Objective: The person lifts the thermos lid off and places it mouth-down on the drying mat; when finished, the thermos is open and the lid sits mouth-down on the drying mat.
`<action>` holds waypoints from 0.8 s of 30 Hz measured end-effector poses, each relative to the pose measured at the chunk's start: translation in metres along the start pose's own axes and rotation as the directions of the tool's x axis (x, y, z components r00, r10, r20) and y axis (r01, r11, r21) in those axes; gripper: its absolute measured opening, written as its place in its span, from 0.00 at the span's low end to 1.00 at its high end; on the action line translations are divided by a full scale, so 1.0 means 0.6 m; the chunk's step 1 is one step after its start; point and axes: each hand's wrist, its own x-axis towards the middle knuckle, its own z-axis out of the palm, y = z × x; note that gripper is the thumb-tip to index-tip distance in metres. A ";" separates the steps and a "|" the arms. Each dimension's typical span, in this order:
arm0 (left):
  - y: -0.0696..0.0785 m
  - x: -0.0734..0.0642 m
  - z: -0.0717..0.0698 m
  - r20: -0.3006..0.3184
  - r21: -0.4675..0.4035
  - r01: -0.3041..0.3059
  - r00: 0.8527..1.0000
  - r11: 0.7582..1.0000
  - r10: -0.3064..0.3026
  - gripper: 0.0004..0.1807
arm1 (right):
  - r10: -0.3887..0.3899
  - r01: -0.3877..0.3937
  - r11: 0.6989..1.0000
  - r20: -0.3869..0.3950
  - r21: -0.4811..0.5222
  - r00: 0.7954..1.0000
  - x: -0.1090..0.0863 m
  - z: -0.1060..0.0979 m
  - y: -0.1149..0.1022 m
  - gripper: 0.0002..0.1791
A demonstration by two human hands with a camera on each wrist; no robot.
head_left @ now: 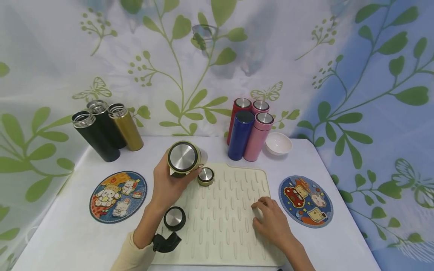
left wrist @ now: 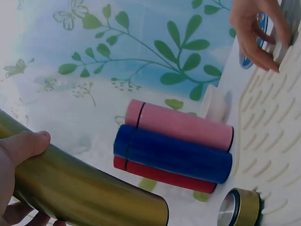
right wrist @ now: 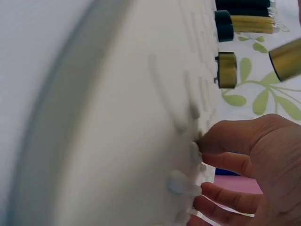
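My left hand (head_left: 169, 188) grips a gold thermos bottle (head_left: 183, 157) around its body, raised over the back left of the cream ribbed mat (head_left: 227, 222). A steel-topped lid covers the bottle's upper end; its gold side (left wrist: 94, 183) shows in the left wrist view. Just right of it, a small gold lid (head_left: 205, 177) with a steel top sits on the mat, while a black lid (head_left: 174, 218) lies nearer my left wrist. My right hand (head_left: 271, 222) rests at the mat's right side, fingers loosely bent, holding nothing.
Two black bottles (head_left: 98, 139) and a gold one (head_left: 127, 128) stand lidless at the back left. Red, blue (head_left: 240, 135) and pink (head_left: 258, 137) bottles cluster at the back, beside a white bowl (head_left: 278, 143). Round cartoon coasters flank the mat, left (head_left: 118, 196) and right (head_left: 306, 201).
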 end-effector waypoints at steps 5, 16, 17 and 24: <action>0.036 -0.032 -0.008 0.036 -0.019 -0.068 0.997 0.998 0.068 0.44 | 0.035 -0.036 0.995 0.002 0.089 0.999 0.004 -0.026 -0.003 0.20; 0.071 -0.096 -0.012 0.142 -0.002 -0.080 0.987 0.997 0.080 0.53 | -0.157 0.198 0.917 -0.141 0.347 0.977 0.042 -0.131 -0.100 0.24; 0.071 -0.102 -0.012 0.156 0.013 -0.071 0.985 0.997 0.068 0.53 | -0.177 0.219 0.898 -0.141 0.382 0.974 0.044 -0.140 -0.113 0.25; 0.074 -0.132 -0.017 0.230 0.154 -0.076 0.972 0.985 0.039 0.50 | -0.398 0.379 0.680 -0.118 0.628 0.910 0.046 -0.178 -0.179 0.35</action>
